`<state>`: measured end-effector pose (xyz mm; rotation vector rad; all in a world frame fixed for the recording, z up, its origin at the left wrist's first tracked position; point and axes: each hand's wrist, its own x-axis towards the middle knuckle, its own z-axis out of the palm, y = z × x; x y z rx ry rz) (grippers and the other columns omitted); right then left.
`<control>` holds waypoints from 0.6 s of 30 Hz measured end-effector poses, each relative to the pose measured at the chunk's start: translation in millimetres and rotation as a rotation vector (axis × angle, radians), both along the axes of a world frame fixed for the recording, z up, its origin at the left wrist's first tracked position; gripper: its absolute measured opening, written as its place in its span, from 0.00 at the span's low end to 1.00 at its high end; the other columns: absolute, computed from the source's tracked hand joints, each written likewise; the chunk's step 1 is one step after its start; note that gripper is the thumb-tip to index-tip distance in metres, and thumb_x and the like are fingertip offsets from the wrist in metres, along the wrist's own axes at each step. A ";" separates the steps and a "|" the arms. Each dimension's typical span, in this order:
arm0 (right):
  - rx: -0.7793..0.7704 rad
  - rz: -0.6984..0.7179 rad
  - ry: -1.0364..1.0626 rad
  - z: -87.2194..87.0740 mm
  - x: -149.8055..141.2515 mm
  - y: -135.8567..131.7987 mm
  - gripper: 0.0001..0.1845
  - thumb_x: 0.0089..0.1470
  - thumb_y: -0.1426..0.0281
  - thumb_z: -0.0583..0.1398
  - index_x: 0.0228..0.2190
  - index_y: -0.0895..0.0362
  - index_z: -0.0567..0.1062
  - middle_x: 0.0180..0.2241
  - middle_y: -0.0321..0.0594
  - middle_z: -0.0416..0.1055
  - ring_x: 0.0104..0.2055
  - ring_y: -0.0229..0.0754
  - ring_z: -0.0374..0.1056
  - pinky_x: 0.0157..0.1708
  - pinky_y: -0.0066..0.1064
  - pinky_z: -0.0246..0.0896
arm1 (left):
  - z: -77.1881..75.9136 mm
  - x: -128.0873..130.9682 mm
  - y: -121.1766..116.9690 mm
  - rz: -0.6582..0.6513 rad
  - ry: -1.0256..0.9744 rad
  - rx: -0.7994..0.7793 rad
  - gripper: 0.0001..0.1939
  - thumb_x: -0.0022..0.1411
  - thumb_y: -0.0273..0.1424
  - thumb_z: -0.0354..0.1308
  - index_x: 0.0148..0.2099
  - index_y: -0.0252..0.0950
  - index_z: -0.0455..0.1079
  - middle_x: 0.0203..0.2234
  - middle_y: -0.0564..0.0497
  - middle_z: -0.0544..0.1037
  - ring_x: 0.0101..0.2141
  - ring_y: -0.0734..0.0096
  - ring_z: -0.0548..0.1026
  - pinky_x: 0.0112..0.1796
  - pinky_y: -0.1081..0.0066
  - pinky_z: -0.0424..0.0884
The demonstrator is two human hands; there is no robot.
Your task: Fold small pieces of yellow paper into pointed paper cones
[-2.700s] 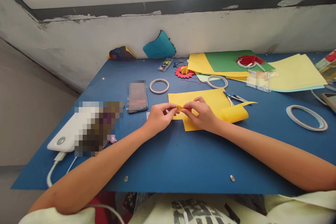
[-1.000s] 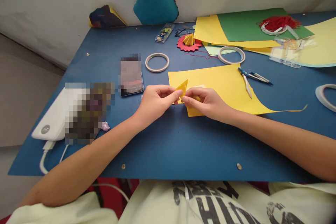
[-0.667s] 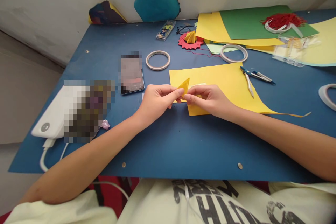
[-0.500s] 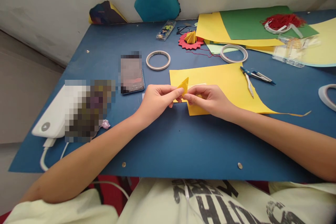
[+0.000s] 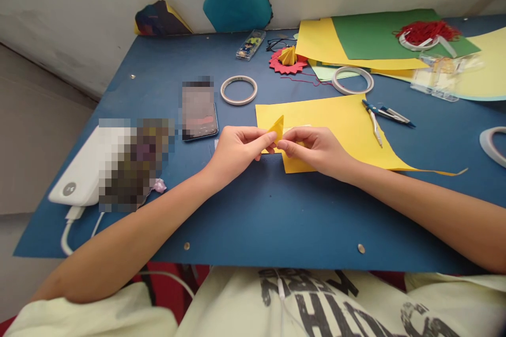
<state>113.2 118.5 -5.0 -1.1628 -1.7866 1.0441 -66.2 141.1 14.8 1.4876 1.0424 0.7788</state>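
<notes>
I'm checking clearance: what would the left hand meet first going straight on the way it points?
Likely the right hand, close beside the folded yellow paper pinched in the left hand; exact depth is unclear.

A white, round-cornered power bank [image 5: 85, 174] lies at the frame's left, a dark, rectangular phone [image 5: 200, 113] left of centre, and a teal, dark-edged flat piece [image 5: 240, 0] shows at top centre.

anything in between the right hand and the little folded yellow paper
Nothing visible. The left hand pinches the folded yellow paper, and the right hand has its fingertips right at its lower end; whether they touch is hard to tell.
</notes>
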 end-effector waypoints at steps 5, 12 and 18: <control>0.021 -0.003 -0.031 1.1 -0.6 0.3 0.14 0.54 0.59 0.59 0.26 0.56 0.75 0.24 0.35 0.71 0.26 0.35 0.64 0.28 0.27 0.59 | -0.4 0.0 -0.9 0.006 0.014 0.003 0.12 0.53 0.36 0.60 0.28 0.32 0.76 0.21 0.52 0.76 0.21 0.78 0.68 0.23 0.77 0.64; 0.020 -0.035 0.021 -2.0 -1.1 -1.3 0.12 0.54 0.62 0.59 0.27 0.57 0.74 0.24 0.35 0.70 0.26 0.34 0.64 0.28 0.26 0.59 | -2.8 -1.4 -1.3 -0.014 0.029 0.043 0.12 0.56 0.36 0.59 0.28 0.31 0.76 0.22 0.51 0.76 0.21 0.79 0.66 0.23 0.78 0.63; -0.011 -0.152 0.233 -3.3 -0.4 -0.2 0.10 0.54 0.64 0.60 0.35 0.57 0.74 0.29 0.35 0.71 0.26 0.32 0.64 0.30 0.27 0.63 | -1.3 -1.8 -4.0 -0.065 0.084 0.094 0.11 0.57 0.34 0.58 0.27 0.32 0.75 0.23 0.52 0.77 0.21 0.79 0.66 0.24 0.77 0.62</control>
